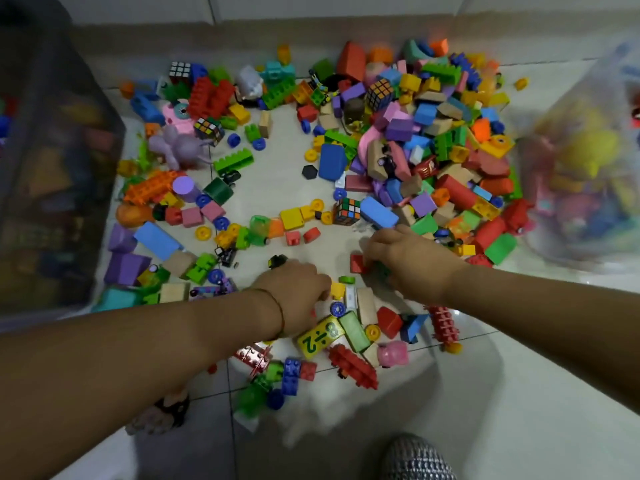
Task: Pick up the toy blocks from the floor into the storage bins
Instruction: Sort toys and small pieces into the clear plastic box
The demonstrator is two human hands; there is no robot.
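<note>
Many coloured toy blocks [433,140] lie spread over the tiled floor, thickest at the upper right. My left hand [294,292] is down among the near blocks, knuckles up and fingers curled, with its fingertips against a small yellow block [337,289]. What lies under the palm is hidden. My right hand [405,261] reaches in from the right, its fingers closed over a red block [357,263] and a green piece beside it. A dark translucent storage bin [52,168] stands at the left. A clear container of toys [588,174] stands at the right.
Several puzzle cubes, such as a puzzle cube [346,211] in the middle, lie in the mix, along with a purple elephant toy [180,147] and a yellow number block [320,336]. A sandalled foot [162,414] and a grey shoe [415,459] are at the near edge.
</note>
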